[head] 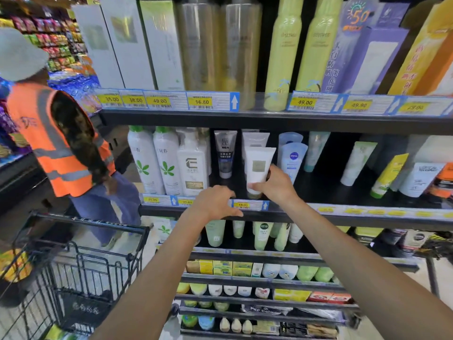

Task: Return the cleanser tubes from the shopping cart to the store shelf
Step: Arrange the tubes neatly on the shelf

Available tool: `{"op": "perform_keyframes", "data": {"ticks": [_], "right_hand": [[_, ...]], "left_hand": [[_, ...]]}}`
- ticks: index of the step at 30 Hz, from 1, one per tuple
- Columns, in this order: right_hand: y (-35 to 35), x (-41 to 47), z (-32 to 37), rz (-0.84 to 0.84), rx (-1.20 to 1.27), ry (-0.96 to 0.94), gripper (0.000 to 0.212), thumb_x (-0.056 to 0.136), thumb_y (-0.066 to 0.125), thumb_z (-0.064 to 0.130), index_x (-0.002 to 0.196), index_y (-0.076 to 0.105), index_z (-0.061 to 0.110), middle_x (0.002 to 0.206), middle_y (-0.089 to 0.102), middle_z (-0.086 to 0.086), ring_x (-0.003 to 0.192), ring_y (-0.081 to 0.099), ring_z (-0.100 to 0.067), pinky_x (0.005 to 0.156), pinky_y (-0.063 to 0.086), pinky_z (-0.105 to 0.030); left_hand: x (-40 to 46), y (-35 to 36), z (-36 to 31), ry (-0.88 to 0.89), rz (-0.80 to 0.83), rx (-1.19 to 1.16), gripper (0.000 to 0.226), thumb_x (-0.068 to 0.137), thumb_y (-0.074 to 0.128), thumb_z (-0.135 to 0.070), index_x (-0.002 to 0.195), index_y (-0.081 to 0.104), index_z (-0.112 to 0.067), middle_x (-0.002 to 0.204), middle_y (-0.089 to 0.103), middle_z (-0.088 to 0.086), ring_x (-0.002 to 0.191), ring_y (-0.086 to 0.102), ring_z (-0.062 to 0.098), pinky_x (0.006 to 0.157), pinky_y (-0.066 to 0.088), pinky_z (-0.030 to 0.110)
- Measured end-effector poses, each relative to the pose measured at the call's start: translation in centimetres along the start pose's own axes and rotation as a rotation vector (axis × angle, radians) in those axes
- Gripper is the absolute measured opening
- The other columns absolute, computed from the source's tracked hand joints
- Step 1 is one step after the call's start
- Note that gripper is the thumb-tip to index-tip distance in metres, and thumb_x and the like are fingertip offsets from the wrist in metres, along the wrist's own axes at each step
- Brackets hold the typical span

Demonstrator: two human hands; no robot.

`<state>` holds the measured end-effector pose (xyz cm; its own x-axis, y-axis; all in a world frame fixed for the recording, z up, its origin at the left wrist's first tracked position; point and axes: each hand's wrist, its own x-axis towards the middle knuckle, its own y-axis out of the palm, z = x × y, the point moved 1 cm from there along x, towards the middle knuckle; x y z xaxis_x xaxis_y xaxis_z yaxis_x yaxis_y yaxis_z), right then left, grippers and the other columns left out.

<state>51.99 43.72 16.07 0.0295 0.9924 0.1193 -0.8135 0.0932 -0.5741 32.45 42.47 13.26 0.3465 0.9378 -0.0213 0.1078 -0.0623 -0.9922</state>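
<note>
On the shelf (318,192), the tube (259,168) stands before another tube (255,139); the cart (81,263) sits lower left.

Both bare forearms reach up from the bottom of the frame toward its centre; the right hand (275,184), just right of centre, has thumb and fingers curled in a grip; the left hand (215,203), slightly lower and left of it, is spread, fingers loosely bent, holding nothing.
</note>
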Motion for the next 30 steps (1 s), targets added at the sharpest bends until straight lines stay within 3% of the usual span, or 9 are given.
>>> {"op": "perform_keyframes", "data": {"ticks": [10, 24, 30], "right_hand": [[1.5, 2.2, 0.1, -0.058, -0.019, 0.107, 0.057, 0.075, 0.089, 0.017, 0.125, 0.063, 0.012, 0.127, 0.07, -0.008, 0.118, 0.064, -0.028, 0.097, 0.053, -0.042], [2.2, 3.2, 0.5, -0.081, -0.046, 0.16, 0.058, 0.079, 0.088, 0.024, 0.129, 0.06, 0.01, 0.131, 0.068, -0.009, 0.121, 0.063, -0.029, 0.099, 0.052, -0.041], [1.5, 1.6, 0.9, -0.048, -0.081, 0.173, 0.057, 0.082, 0.085, 0.029, 0.126, 0.055, 0.008, 0.124, 0.067, -0.01, 0.115, 0.064, -0.03, 0.084, 0.05, -0.036]], "left_hand": [[-0.1, 0.2, 0.1, 0.017, -0.024, 0.013, 0.072, 0.085, 0.064, -0.071, 0.137, 0.06, -0.023, 0.131, 0.063, 0.001, 0.117, 0.059, 0.021, 0.095, 0.052, 0.042], [-0.7, -0.4, -0.4, 0.019, 0.002, 0.009, 0.065, 0.087, 0.064, -0.069, 0.131, 0.064, -0.021, 0.126, 0.063, 0.002, 0.111, 0.061, 0.021, 0.091, 0.053, 0.042], [-1.1, -0.7, -0.7, 0.009, 0.014, -0.002, 0.064, 0.088, 0.064, -0.066, 0.132, 0.063, -0.02, 0.126, 0.062, 0.003, 0.11, 0.061, 0.022, 0.09, 0.053, 0.041]]}}
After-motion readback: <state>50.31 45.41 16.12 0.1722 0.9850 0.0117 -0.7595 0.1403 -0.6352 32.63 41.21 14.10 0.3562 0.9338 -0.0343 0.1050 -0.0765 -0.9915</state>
